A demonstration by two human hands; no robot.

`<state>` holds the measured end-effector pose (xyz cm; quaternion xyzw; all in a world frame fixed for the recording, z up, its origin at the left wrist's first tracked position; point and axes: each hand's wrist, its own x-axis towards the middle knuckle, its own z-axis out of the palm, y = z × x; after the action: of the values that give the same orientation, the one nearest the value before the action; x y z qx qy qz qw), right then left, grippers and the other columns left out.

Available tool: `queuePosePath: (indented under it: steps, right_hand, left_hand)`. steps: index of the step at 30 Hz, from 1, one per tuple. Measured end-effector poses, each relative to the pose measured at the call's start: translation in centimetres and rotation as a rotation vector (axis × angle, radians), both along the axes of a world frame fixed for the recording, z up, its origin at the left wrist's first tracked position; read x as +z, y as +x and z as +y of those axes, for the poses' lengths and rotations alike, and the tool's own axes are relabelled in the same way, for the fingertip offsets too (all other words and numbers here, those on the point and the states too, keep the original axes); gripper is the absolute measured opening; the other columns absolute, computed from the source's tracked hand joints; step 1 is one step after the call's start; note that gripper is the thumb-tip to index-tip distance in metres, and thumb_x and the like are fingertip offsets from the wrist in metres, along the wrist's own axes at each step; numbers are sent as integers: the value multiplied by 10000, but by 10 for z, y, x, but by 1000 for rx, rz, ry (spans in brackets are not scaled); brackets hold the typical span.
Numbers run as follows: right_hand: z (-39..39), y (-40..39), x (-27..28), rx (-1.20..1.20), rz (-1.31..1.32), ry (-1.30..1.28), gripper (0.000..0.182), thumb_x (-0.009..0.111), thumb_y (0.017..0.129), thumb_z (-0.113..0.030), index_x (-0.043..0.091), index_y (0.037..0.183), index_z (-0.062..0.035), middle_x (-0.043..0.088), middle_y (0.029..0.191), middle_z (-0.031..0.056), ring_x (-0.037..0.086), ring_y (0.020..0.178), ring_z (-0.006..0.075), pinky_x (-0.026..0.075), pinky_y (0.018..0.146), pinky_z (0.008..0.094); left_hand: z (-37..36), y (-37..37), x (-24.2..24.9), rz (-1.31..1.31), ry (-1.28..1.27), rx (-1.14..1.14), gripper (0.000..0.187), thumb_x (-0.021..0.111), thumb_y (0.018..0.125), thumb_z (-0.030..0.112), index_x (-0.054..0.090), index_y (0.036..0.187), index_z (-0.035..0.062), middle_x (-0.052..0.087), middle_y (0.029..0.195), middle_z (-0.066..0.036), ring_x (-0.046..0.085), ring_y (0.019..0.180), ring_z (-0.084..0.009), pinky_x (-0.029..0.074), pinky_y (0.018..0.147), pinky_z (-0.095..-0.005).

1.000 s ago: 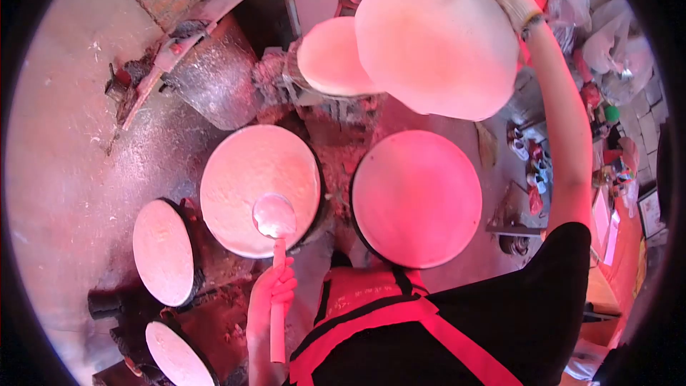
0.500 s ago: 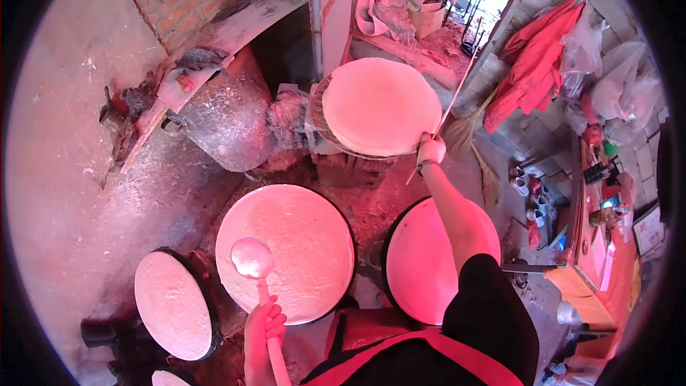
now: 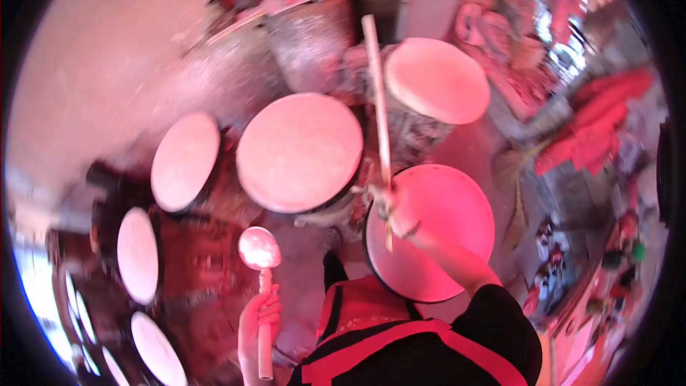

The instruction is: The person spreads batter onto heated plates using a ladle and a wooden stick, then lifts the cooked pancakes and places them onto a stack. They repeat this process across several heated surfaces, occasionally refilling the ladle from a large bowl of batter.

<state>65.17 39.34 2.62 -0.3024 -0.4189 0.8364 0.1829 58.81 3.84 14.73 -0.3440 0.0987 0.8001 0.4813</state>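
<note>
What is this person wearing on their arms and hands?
Both hands are bare, with no gloves. The right hand has a thin dark band at the wrist, and that arm is bare up to a short black sleeve. The left hand shows no ring or band that I can make out. A black apron with red straps covers the chest.

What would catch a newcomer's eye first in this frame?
The round griddles covered with pale batter stand out: one at centre, one at lower right and more curving away down the left edge. Next, the left hand holds a ladle upright at the bottom, while the right hand grips a long thin stick pointing up past a stack of finished rounds.
</note>
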Motion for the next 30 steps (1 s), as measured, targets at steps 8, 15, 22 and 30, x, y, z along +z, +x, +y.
queuePosePath:
  steps: [8, 15, 22, 30]
  right_hand:
    - [-257, 75, -28, 998, -164, 810, 209, 659, 748, -179, 478, 756, -74, 499, 643, 88, 495, 609, 196, 433, 616, 350]
    - [-401, 155, -35, 1459, 618, 1063, 227, 543, 859, -87, 598, 1079, -71, 622, 879, 134, 645, 802, 298, 514, 718, 380]
    - [-560, 258, -63, 2490, 378, 966, 339, 560, 918, -127, 547, 1241, -28, 655, 1092, 151, 684, 859, 256, 535, 730, 322]
    - [-769, 392, -81, 2394, 1635, 1143, 533, 531, 902, -128, 370, 1405, -63, 588, 1139, 253, 636, 897, 391, 517, 771, 448]
  left_hand:
    - [-157, 238, -41, -137, 79, 741, 209, 416, 933, 40, 416, 1091, -96, 423, 736, -43, 401, 544, -95, 389, 464, -214]
    - [-246, 481, -104, -32, -16, 1565, 232, 464, 968, 124, 454, 1129, -41, 382, 721, 5, 378, 561, -69, 346, 453, -191]
    - [-336, 703, -210, -401, -2610, 363, 391, 456, 902, 41, 520, 1287, 68, 587, 1215, -193, 573, 1081, -361, 450, 888, -413]
    - [-425, 813, -313, -344, -2216, -433, 334, 481, 928, 179, 543, 1238, 74, 604, 960, -208, 635, 815, -301, 510, 635, -428]
